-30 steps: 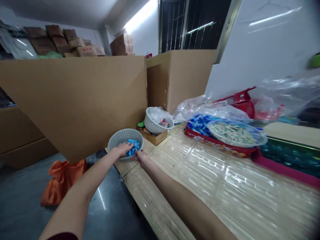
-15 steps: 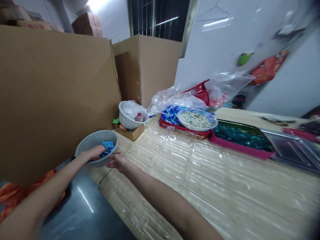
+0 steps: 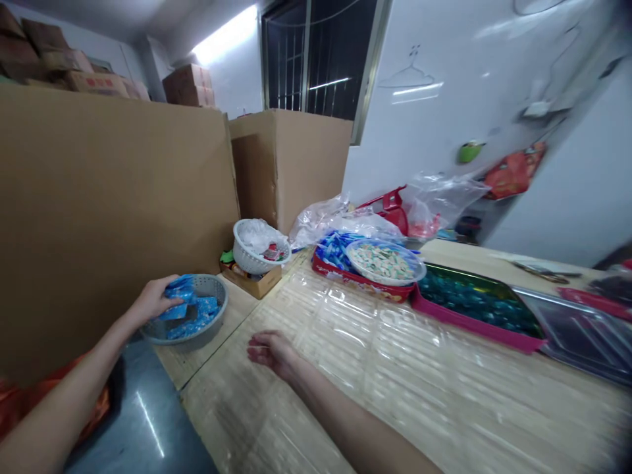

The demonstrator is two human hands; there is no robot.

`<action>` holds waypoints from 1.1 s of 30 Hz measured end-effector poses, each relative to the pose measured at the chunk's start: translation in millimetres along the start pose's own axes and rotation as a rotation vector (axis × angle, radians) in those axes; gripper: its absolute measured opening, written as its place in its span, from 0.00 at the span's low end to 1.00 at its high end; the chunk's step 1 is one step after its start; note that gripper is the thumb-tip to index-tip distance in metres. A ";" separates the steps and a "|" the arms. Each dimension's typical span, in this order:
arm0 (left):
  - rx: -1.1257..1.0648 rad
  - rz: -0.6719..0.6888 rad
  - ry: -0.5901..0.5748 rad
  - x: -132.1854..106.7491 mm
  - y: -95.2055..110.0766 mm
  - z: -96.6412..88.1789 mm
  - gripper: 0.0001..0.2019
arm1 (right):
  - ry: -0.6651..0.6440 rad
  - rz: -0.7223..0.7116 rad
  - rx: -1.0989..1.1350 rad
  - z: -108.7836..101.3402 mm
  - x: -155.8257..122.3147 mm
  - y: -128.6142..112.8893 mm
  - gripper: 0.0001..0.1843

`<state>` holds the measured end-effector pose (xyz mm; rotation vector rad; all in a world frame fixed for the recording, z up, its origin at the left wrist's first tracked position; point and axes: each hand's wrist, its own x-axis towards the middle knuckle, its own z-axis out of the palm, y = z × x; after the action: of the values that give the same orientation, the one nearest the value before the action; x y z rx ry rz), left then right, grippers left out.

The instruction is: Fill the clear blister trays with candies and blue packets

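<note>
My left hand (image 3: 155,297) reaches into a grey perforated basket (image 3: 212,319) at the table's left corner, its fingers closed on blue packets (image 3: 190,309) that fill the basket. My right hand (image 3: 269,349) lies on the plastic-covered table (image 3: 395,375) to the right of the basket, fingers loosely curled, with nothing in it. The two hands are apart.
A white basket (image 3: 257,247) sits on a small cardboard box behind. Farther right are a red tray of blue sweets (image 3: 340,253), a bowl of pale sweets (image 3: 385,260), a pink tray of green sweets (image 3: 474,299) and a metal tray (image 3: 577,326). Tall cardboard sheets (image 3: 108,204) wall the left.
My right hand has drawn back from the grey basket onto the table. My left hand has stayed in the basket, gathering blue packets. The view has swung to the right.
</note>
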<state>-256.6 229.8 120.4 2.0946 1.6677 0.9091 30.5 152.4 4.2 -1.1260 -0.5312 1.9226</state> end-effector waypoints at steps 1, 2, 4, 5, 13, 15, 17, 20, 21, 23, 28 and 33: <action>-0.042 -0.002 0.046 -2.5 13.6 -2.6 0.22 | -0.008 -0.003 -0.002 -8.6 -3.3 -2.7 0.05; -0.113 -0.014 0.102 -5.3 29.1 -3.3 0.24 | -0.020 -0.009 -0.004 -16.9 -6.4 -6.3 0.05; -0.341 -0.069 0.101 -11.3 63.1 3.1 0.25 | -0.048 -0.040 -0.002 -31.4 -12.4 -16.2 0.04; -0.491 -0.097 0.115 -14.1 80.0 10.8 0.27 | -0.064 -0.065 0.003 -36.8 -15.5 -22.4 0.03; -1.230 -0.338 -0.027 -29.4 148.1 135.4 0.23 | -0.096 -0.375 0.042 -44.6 -43.9 -48.2 0.22; -1.313 -0.401 -0.064 -33.1 146.2 165.1 0.21 | 0.032 -0.487 -0.072 -52.4 -43.8 -42.8 0.25; -1.378 -0.473 -0.088 -37.3 141.1 188.8 0.19 | 0.117 -0.533 -0.185 -65.1 -41.6 -37.0 0.25; -1.442 -0.562 -0.113 -43.3 131.9 214.9 0.19 | 0.154 -0.526 -0.327 -87.0 -36.8 -33.9 0.21; -1.459 -0.579 -0.116 -44.7 128.9 221.8 0.19 | 0.168 -0.531 -0.379 -93.8 -34.7 -35.2 0.18; -1.477 -0.610 -0.106 -45.5 123.3 233.1 0.19 | 0.193 -0.557 -0.470 -106.3 -29.4 -41.5 0.12; -1.460 -0.729 -0.039 -38.6 114.1 246.5 0.19 | 0.389 -0.638 -0.611 -134.9 -0.7 -79.0 0.12; -1.454 -0.730 -0.035 -31.6 111.4 246.7 0.17 | 0.670 -0.644 -0.683 -160.6 53.7 -129.4 0.09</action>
<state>-16.9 204.2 -6.7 0.4818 0.9597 1.1912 211.8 262.6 -15.4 -1.6595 -1.0380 0.7374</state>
